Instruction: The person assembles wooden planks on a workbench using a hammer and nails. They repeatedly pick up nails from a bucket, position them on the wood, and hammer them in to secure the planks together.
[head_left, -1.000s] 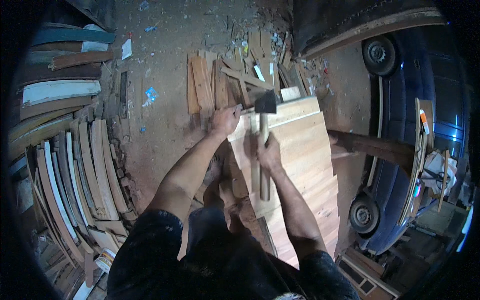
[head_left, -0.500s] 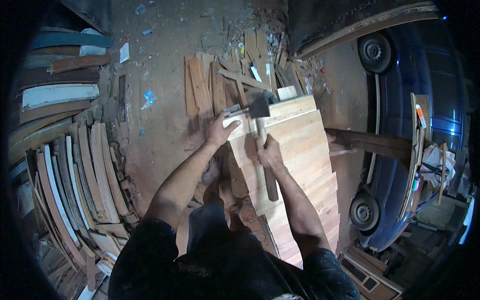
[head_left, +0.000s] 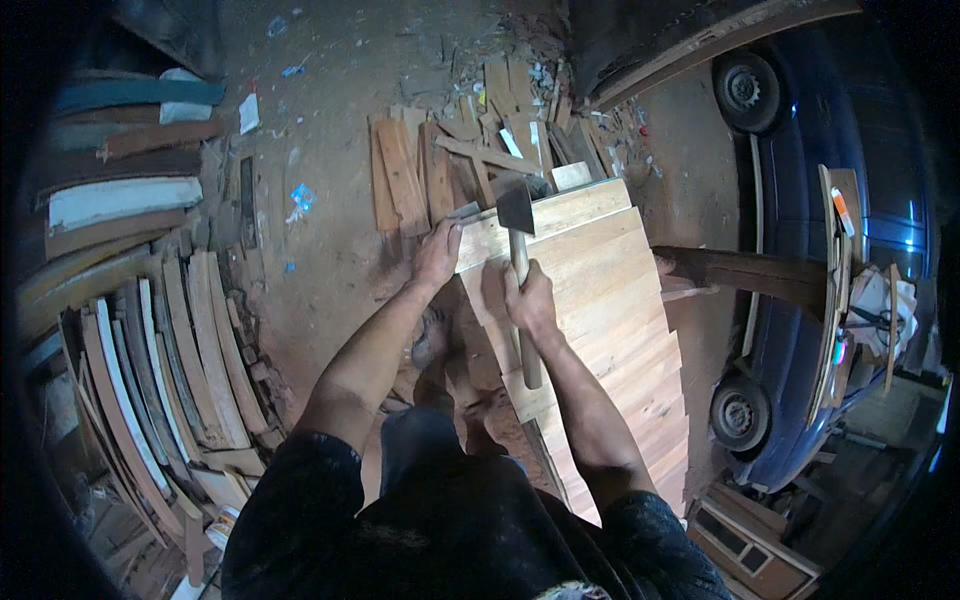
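A hatchet [head_left: 516,212] with a dark flat head and a pale wooden handle is in my right hand [head_left: 531,300], whose fingers wrap round the handle. Its head hangs over the far edge of a panel of pale boards [head_left: 590,275] laid side by side. My left hand [head_left: 437,253] grips the left end of the farthest board [head_left: 575,212], which lies across the panel's far end. The fingers beneath that end are partly hidden. Whether the hatchet head touches the board I cannot tell.
Loose planks and offcuts [head_left: 400,175] lie on the dirt floor beyond the panel. Stacked curved timbers [head_left: 205,340] fill the left side. A dark beam [head_left: 740,272] juts out at the right, near a blue vehicle [head_left: 800,150]. A wooden frame [head_left: 750,545] lies at lower right.
The hatchet has shifted slightly left and toward me, with its head coming round. My left thumb has drawn back from the board's top face to its end.
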